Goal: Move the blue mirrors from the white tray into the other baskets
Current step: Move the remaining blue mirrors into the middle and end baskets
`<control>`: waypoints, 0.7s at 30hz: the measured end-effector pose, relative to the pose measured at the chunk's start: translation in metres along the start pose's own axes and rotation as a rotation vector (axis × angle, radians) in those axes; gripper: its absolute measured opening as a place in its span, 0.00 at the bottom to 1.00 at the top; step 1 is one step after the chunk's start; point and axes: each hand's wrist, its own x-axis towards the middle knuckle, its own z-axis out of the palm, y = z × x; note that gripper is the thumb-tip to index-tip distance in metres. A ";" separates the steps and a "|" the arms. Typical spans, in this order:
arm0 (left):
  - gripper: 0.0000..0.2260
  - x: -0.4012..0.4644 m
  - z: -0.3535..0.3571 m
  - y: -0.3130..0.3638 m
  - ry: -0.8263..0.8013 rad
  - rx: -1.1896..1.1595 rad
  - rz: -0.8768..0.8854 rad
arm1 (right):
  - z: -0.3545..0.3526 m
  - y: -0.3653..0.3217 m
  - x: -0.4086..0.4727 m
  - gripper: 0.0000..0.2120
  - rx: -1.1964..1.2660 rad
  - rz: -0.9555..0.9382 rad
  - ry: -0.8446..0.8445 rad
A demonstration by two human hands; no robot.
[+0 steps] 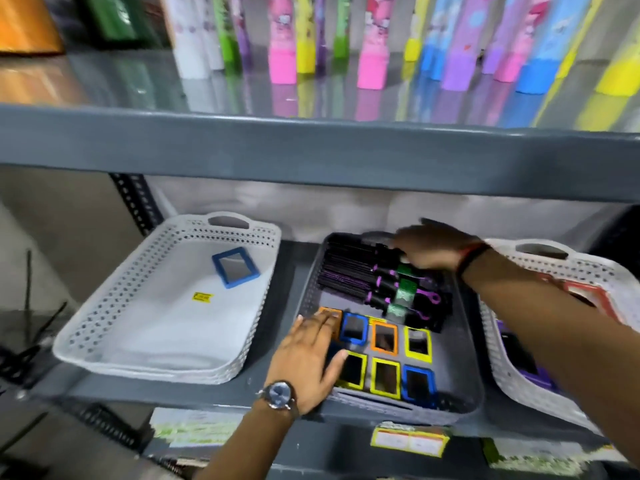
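Left hand (309, 355) lies flat in the grey basket (467, 368), fingers (320, 323) spread and gripping nothing, tips over an orange-framed mirror (330, 315). Just right of them sits a blue mirror (354, 328), another blue mirror (419, 382) further right by the near rim. Right hand (429, 249) rests on the black hairbrushes (367, 271) at the back; can't tell if its fingers grip one. Way off left, one blue mirror (235, 267) lies in the white tray (114, 306). Another white basket (585, 268) sits far right.
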 end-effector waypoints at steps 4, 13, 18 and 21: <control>0.23 -0.003 0.001 -0.004 0.014 -0.013 -0.012 | -0.038 -0.094 0.079 0.18 0.236 -0.344 0.194; 0.22 -0.016 0.015 -0.014 0.139 -0.133 -0.183 | -0.013 -0.171 0.170 0.23 0.329 -0.446 -0.012; 0.24 -0.016 0.021 -0.014 0.188 -0.166 -0.197 | -0.008 -0.184 0.196 0.29 0.206 -0.467 -0.091; 0.25 -0.017 0.023 -0.014 0.195 -0.171 -0.201 | -0.005 -0.191 0.205 0.29 0.164 -0.460 -0.153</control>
